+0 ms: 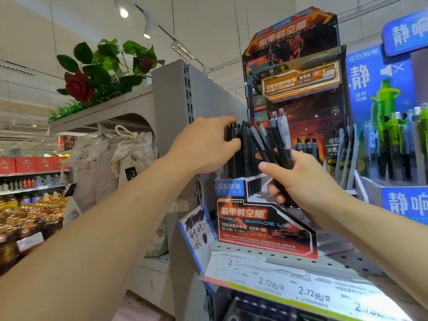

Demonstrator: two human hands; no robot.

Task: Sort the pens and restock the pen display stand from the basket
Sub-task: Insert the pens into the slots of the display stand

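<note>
a pale grey perforated metal shelf [328, 260] carries an orange and black cardboard pen display stand [266, 224], which sits directly on it. just to the right, a blue cardboard display stand [403, 200] rests on the same shelf. price labels [289, 286] reading 2.72 run along the shelf's front edge, below the orange stand.

My left hand [208, 144] pressed against the black pens [243, 154] standing in the display stand [266, 230], while my right hand [298, 181] gripped a bundle of pens [275, 142] beside them.
</note>
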